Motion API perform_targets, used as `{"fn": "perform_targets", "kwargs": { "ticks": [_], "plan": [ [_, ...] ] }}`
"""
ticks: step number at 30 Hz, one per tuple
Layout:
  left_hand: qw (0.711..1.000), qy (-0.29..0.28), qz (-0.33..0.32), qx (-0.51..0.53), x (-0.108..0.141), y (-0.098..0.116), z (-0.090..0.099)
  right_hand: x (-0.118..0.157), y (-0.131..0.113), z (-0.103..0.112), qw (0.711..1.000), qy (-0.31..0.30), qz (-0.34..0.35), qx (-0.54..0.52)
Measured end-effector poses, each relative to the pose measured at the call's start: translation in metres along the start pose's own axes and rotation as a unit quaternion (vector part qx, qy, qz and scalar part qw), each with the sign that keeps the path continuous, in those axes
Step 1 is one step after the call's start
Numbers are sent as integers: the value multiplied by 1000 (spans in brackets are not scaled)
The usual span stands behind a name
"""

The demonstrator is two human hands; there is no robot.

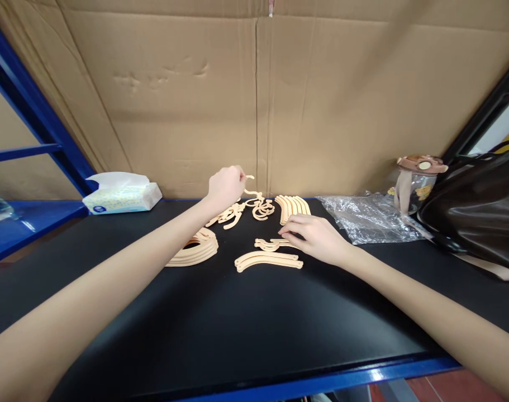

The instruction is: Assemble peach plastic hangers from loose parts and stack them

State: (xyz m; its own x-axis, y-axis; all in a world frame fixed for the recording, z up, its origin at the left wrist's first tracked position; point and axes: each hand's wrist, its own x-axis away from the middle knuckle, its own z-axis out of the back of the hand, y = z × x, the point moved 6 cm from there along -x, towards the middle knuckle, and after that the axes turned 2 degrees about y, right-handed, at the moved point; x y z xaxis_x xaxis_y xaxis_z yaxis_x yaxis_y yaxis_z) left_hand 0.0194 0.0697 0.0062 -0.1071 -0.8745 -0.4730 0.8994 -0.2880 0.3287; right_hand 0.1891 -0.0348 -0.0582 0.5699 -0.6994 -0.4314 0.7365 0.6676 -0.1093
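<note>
From the head view, the left hand pinches a curved wooden piece above a loose tangle at centre, with neat groups already laid out on the desk around it, near the half-curled right hand, its grip unclear.

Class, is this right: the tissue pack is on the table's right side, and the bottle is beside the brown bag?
Wrong side: the head view shows the tissue pack on the left side of the table; the bottle is beside the brown bag.
</note>
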Motion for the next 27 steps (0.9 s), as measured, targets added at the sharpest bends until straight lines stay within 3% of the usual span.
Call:
{"fn": "perform_targets", "kwargs": {
  "ticks": [3, 5, 9, 12, 15, 17, 20, 24, 27],
  "plan": [
    [994, -14, 39, 102, 8, 1, 4, 0, 1, 2, 995, 17, -36, -95],
    [983, -44, 46, 172, 23, 6, 5, -1, 2, 2, 974, 24, -87, -208],
    [958, -109, 56, 261, 66, 18, 5, -1, 2, -2, 880, 50, -176, -438],
    [915, -173, 90, 353, 96, 20, -2, -1, 0, -5, 819, 53, -207, -533],
    [879, -244, 83, 402, 118, 21, -10, 1, -1, -7, 788, 49, -231, -569],
    [869, -261, 79, 414, 127, 17, -13, 2, -2, -9, 778, 43, -241, -579],
    [893, -243, 43, 377, 133, 9, -12, 2, -4, -11, 775, 41, -238, -584],
    [970, -151, -110, 159, 134, 7, 0, 2, 0, -9, 784, 78, -239, -567],
    [969, -111, -218, 14, 138, 13, 2, 2, 5, -7, 788, 101, -246, -555]
  ]
}}
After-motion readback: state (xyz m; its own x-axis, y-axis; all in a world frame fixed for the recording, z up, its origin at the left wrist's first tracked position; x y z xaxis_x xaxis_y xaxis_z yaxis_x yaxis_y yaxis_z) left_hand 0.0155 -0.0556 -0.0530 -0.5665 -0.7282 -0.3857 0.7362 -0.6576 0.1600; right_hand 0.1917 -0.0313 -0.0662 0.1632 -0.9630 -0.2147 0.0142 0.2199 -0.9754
